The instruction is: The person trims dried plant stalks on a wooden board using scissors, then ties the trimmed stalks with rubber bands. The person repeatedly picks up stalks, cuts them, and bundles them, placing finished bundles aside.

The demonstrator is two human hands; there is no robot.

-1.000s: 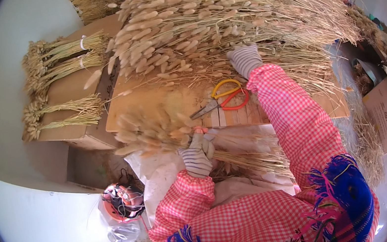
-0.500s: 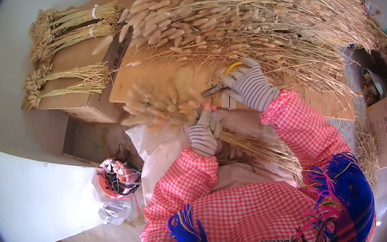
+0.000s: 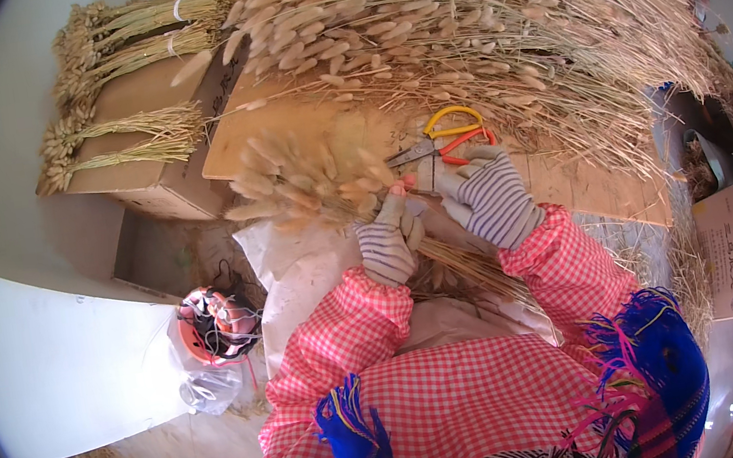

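The knit-gloved left hand (image 3: 387, 243) grips a bundle (image 3: 328, 192) of dry grass, fuzzy oval heads (image 3: 277, 171) to its left, stiff thin stems (image 3: 466, 262) to its right. Whether the right hand (image 3: 495, 198), just beside, holds anything cannot be told. Loop-handled metal scissors (image 3: 419, 150) lie beyond it.

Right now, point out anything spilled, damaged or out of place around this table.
Loose straw lies strewn on the floor right of the table, untidy compared with the neat bundles on the cardboard box at the upper left. I see no clear damage.
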